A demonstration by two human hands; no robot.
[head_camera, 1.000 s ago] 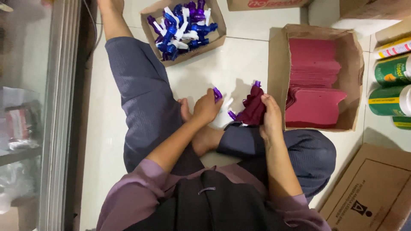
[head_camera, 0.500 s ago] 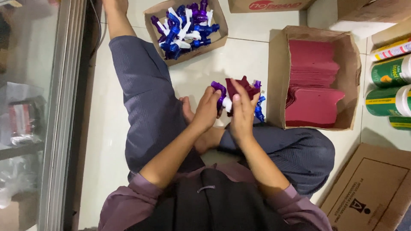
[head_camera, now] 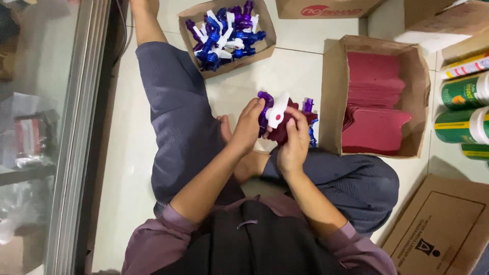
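Observation:
I sit on a tiled floor with my legs folded. My left hand (head_camera: pixel 249 127) and my right hand (head_camera: pixel 294 145) meet in front of me around a dark red card (head_camera: pixel 288 127). A purple plastic piece (head_camera: pixel 265 104) and a white plastic piece (head_camera: pixel 277 113) are pressed against the card between my fingers. Blue and purple pieces (head_camera: pixel 309 122) stick out from behind the card on its right. My left fingers grip the purple piece, and my right thumb rests on the card.
An open cardboard box (head_camera: pixel 226 33) of purple, blue and white plastic pieces lies beyond my left knee. At the right, a cardboard box (head_camera: pixel 331 97) holds stacked dark red cards. Green canisters (head_camera: pixel 466 109) lie far right. More cardboard boxes (head_camera: pixel 443 224) sit around; a metal rail (head_camera: pixel 76 137) runs along the left.
Both hands came together from apart. The red card, earlier in my right hand alone, is now between both hands, with a white piece added on it.

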